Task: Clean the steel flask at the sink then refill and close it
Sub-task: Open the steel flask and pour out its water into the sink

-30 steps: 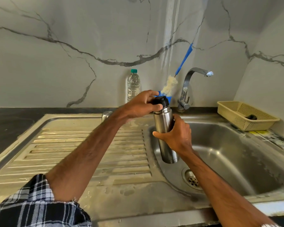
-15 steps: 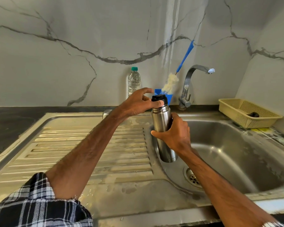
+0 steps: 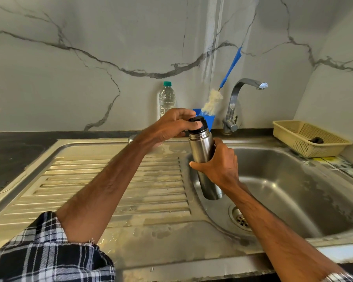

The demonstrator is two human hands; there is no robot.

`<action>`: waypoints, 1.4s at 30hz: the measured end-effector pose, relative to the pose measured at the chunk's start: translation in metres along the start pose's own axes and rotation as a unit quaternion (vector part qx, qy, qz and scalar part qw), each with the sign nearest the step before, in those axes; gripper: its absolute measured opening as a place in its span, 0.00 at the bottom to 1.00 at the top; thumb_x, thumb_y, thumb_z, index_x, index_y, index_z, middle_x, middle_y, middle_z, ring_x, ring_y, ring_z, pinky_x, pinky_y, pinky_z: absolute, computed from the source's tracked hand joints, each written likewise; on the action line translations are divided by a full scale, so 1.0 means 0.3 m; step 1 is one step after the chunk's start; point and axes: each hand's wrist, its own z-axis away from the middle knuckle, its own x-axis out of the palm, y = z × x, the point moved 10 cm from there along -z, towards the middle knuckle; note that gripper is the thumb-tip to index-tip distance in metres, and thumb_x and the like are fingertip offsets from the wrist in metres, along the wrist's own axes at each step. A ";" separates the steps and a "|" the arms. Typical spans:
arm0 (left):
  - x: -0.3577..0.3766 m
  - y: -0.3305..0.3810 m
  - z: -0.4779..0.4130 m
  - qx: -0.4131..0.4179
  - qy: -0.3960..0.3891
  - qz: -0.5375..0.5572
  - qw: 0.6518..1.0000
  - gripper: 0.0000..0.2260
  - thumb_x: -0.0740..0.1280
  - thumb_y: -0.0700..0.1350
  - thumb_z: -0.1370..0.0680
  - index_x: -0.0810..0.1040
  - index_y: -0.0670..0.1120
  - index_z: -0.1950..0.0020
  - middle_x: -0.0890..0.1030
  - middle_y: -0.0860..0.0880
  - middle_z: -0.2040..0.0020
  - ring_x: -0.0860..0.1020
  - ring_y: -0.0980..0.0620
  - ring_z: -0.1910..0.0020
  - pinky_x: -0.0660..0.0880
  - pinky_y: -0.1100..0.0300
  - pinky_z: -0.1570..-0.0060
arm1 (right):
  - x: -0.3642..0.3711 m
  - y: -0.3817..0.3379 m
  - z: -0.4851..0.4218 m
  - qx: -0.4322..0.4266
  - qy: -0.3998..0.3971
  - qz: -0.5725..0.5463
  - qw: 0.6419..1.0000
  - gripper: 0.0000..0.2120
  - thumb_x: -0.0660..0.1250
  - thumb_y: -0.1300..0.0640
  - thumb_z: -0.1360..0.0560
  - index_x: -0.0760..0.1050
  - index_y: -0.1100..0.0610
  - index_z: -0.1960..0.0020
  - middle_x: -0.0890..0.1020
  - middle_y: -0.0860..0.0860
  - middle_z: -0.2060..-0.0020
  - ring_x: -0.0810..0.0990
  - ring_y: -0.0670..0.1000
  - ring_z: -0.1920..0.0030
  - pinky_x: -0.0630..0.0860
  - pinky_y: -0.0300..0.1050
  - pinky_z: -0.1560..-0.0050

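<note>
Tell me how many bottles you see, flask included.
2. The flask is held over the sink, right hand on its body, left hand on its cap. A plastic bottle stands at the wall behind. Others may be hidden.

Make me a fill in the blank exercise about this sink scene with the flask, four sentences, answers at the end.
1. The right hand grips the steel flask round its body; the left hand grips its cap, which is ____ in colour.
2. The plastic water bottle by the wall has a ____ top.
3. The bottle brush stands in a ____ holder.
4. The basket stands to the ____ of the tap.
Missing words: black; green; blue; right.
</note>
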 end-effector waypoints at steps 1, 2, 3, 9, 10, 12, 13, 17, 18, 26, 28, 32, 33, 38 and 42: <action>0.003 0.004 0.000 0.012 -0.016 0.009 1.000 0.25 0.75 0.42 0.23 0.74 0.44 0.27 0.81 0.48 0.35 0.81 0.52 0.39 0.79 0.55 0.39 | -0.002 0.003 0.000 0.001 0.002 0.000 1.000 0.37 0.84 0.46 0.40 0.72 0.55 0.37 0.82 0.50 0.48 0.79 0.49 0.53 0.81 0.48 0.49; 0.005 0.014 0.004 0.028 -0.022 0.004 0.999 0.24 0.74 0.39 0.23 0.74 0.44 0.28 0.82 0.48 0.37 0.82 0.53 0.40 0.80 0.56 0.40 | -0.004 0.006 0.000 0.003 0.003 0.002 1.000 0.37 0.84 0.45 0.40 0.72 0.55 0.38 0.82 0.50 0.49 0.79 0.49 0.53 0.81 0.49 0.50; 0.007 0.022 0.006 0.041 -0.019 -0.010 0.999 0.24 0.75 0.39 0.24 0.76 0.45 0.28 0.83 0.48 0.39 0.82 0.54 0.41 0.80 0.57 0.40 | -0.006 0.007 0.001 0.004 0.003 0.003 1.000 0.37 0.84 0.45 0.40 0.72 0.55 0.38 0.81 0.49 0.50 0.79 0.49 0.54 0.81 0.49 0.50; -0.052 0.053 -0.001 0.073 0.104 -0.092 0.988 0.18 0.74 0.60 0.25 0.85 0.49 0.42 0.86 0.52 0.51 0.84 0.55 0.50 0.82 0.49 0.44 | -0.001 0.004 0.003 0.000 -0.003 0.004 1.000 0.37 0.84 0.46 0.39 0.72 0.56 0.37 0.81 0.51 0.47 0.77 0.47 0.53 0.77 0.43 0.51; -0.086 0.051 0.003 0.068 0.142 -0.082 0.984 0.21 0.73 0.64 0.27 0.85 0.49 0.44 0.87 0.52 0.53 0.85 0.55 0.52 0.83 0.49 0.47 | 0.002 0.005 0.003 0.001 -0.006 0.003 1.000 0.37 0.84 0.46 0.39 0.71 0.57 0.36 0.82 0.52 0.46 0.76 0.47 0.53 0.76 0.42 0.52; -0.150 0.032 0.009 0.046 0.194 -0.047 0.979 0.23 0.74 0.65 0.28 0.86 0.49 0.45 0.87 0.52 0.54 0.85 0.53 0.55 0.84 0.50 0.49 | 0.006 0.005 0.004 0.004 -0.009 0.003 1.000 0.38 0.84 0.47 0.39 0.71 0.57 0.35 0.81 0.53 0.43 0.77 0.49 0.51 0.76 0.43 0.50; -0.173 0.019 0.013 0.033 0.207 -0.041 0.977 0.21 0.75 0.64 0.28 0.86 0.49 0.44 0.87 0.52 0.54 0.85 0.53 0.55 0.84 0.51 0.48 | 0.007 0.006 0.003 0.007 -0.009 0.005 1.000 0.39 0.83 0.47 0.39 0.71 0.57 0.35 0.81 0.53 0.43 0.79 0.50 0.49 0.77 0.45 0.49; -0.205 -0.050 0.021 -0.008 0.204 -0.135 0.970 0.15 0.78 0.54 0.27 0.85 0.47 0.45 0.86 0.49 0.50 0.83 0.53 0.51 0.81 0.55 0.46 | 0.009 0.019 -0.003 0.031 -0.018 0.008 0.999 0.40 0.84 0.48 0.39 0.70 0.56 0.34 0.81 0.53 0.42 0.80 0.54 0.43 0.78 0.49 0.44; -0.203 -0.075 0.021 -0.018 0.200 -0.169 0.965 0.15 0.78 0.52 0.27 0.85 0.46 0.45 0.86 0.48 0.50 0.83 0.52 0.50 0.80 0.55 0.46 | 0.010 0.021 -0.003 0.033 -0.020 0.008 0.999 0.40 0.84 0.48 0.39 0.70 0.56 0.34 0.81 0.53 0.42 0.80 0.54 0.43 0.78 0.50 0.43; -0.259 -0.267 0.012 -0.099 0.198 -0.306 0.926 0.19 0.81 0.45 0.32 0.84 0.44 0.42 0.85 0.45 0.44 0.83 0.46 0.45 0.80 0.53 0.45 | 0.016 0.029 -0.005 0.034 -0.024 0.013 0.999 0.41 0.84 0.47 0.39 0.69 0.57 0.33 0.81 0.54 0.41 0.81 0.55 0.43 0.78 0.49 0.43; -0.252 -0.290 0.015 -0.100 0.193 -0.323 0.921 0.21 0.82 0.44 0.32 0.83 0.44 0.41 0.85 0.44 0.42 0.82 0.45 0.43 0.80 0.49 0.43 | 0.020 0.028 -0.003 0.034 -0.027 0.013 0.999 0.42 0.84 0.46 0.39 0.69 0.57 0.32 0.81 0.54 0.41 0.80 0.55 0.43 0.78 0.50 0.42; -0.246 -0.313 0.019 -0.078 0.211 -0.324 0.919 0.22 0.81 0.43 0.30 0.81 0.43 0.38 0.84 0.43 0.41 0.81 0.43 0.41 0.79 0.52 0.47 | 0.026 0.027 -0.001 0.035 -0.035 0.016 0.999 0.42 0.84 0.47 0.39 0.69 0.57 0.32 0.80 0.55 0.40 0.80 0.55 0.42 0.77 0.49 0.43; -0.246 -0.317 0.019 -0.074 0.215 -0.323 0.919 0.23 0.80 0.43 0.30 0.80 0.42 0.37 0.83 0.43 0.41 0.80 0.43 0.41 0.77 0.54 0.50 | 0.027 0.027 -0.001 0.037 -0.037 0.016 0.998 0.41 0.84 0.47 0.39 0.69 0.57 0.32 0.80 0.55 0.40 0.80 0.55 0.42 0.77 0.48 0.43; -0.243 -0.337 0.020 -0.056 0.229 -0.337 0.911 0.22 0.78 0.45 0.26 0.76 0.43 0.35 0.80 0.44 0.39 0.77 0.44 0.39 0.67 0.59 0.53 | 0.031 0.024 -0.001 0.040 -0.041 0.016 0.998 0.41 0.84 0.47 0.39 0.69 0.57 0.32 0.80 0.55 0.40 0.80 0.55 0.42 0.77 0.49 0.43; -0.250 -0.347 0.031 -0.053 0.236 -0.336 0.910 0.22 0.77 0.46 0.26 0.76 0.43 0.35 0.80 0.43 0.38 0.77 0.44 0.39 0.66 0.60 0.51 | 0.035 0.024 0.002 0.042 -0.046 0.013 0.998 0.41 0.84 0.47 0.39 0.69 0.57 0.32 0.80 0.55 0.40 0.80 0.55 0.41 0.77 0.48 0.43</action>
